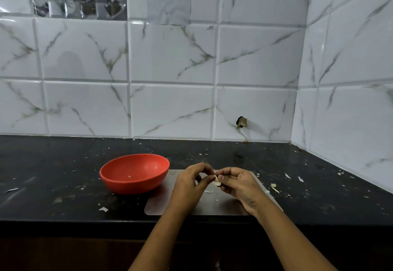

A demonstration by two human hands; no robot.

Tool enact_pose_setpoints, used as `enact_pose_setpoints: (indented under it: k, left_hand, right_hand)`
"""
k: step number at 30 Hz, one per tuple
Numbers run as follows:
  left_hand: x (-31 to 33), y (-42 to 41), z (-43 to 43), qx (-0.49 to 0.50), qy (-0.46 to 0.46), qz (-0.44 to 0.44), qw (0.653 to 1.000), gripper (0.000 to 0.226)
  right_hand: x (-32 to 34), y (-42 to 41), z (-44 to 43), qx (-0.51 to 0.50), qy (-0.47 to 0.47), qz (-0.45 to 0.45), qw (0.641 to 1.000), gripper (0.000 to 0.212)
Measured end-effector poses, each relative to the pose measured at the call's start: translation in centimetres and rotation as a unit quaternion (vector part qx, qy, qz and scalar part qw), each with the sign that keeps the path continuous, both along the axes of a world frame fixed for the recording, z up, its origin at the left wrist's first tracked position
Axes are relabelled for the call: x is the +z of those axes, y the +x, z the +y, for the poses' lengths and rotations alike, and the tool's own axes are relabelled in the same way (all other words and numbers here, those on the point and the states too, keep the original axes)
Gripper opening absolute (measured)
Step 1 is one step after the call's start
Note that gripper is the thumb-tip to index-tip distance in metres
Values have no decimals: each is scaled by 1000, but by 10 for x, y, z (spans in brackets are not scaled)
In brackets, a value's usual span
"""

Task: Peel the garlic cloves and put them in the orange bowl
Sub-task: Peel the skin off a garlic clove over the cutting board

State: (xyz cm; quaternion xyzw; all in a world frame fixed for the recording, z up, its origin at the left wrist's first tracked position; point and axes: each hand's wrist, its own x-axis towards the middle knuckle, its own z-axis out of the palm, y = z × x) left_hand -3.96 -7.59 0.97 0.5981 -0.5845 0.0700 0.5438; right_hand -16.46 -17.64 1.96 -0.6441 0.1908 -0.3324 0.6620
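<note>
Garlic clove (217,182) is pinched between both hands, held just above the grey board (170,205) near the front edge of the tabletop (63,175). The fingers of the right hand (239,186) curl round its lower end. Thumb and forefinger of the left hand (190,185) nip its upper part, likely at a flap of skin. Its long axis seems roughly upright, though it is small and partly hidden. The orange bowl (131,185) stands just left of the left hand, so that hand is nearer for the drop. Skin scraps (103,208) lie about the tabletop.
</note>
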Motion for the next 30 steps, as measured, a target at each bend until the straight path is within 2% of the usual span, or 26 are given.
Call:
enact_pose_setpoints:
  k: [6,19,30]
  left_hand:
    - [1,0,0,-19,5,23,1000,29]
    - [-3,4,-6,-41,79,22,996,23]
    - [-4,2,-6,-16,95,-8,995,23]
  right_hand:
    - [1,0,-1,8,7,-6,1000,9]
    - [-1,-1,0,-1,9,-2,1000,10]
    - [-1,0,-1,-28,53,-79,995,10]
